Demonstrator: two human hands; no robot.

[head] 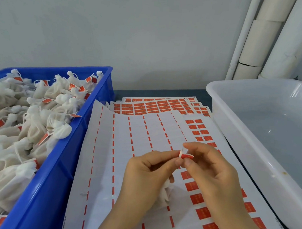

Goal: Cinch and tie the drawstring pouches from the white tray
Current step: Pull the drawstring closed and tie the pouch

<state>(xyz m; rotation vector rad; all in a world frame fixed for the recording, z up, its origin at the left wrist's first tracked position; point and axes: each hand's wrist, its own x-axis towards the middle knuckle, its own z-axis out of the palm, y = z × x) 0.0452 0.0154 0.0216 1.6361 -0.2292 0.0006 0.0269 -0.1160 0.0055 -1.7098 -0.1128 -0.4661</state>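
My left hand (146, 177) and my right hand (212, 175) meet over the sticker sheets in the middle of the table. Between their thumbs and forefingers they pinch a small red sticker (185, 156) folded round a white drawstring. A white drawstring pouch (166, 191) hangs below, tucked under my left palm and mostly hidden. The white tray (225, 105) stands at the right; no pouch shows inside it.
A blue crate (61, 161) on the left is heaped with tied white pouches (37, 120) bearing red tags. Sheets of red stickers (158, 106) and peeled backing paper (103, 164) cover the table. White pipes (260, 41) run up the wall at the back right.
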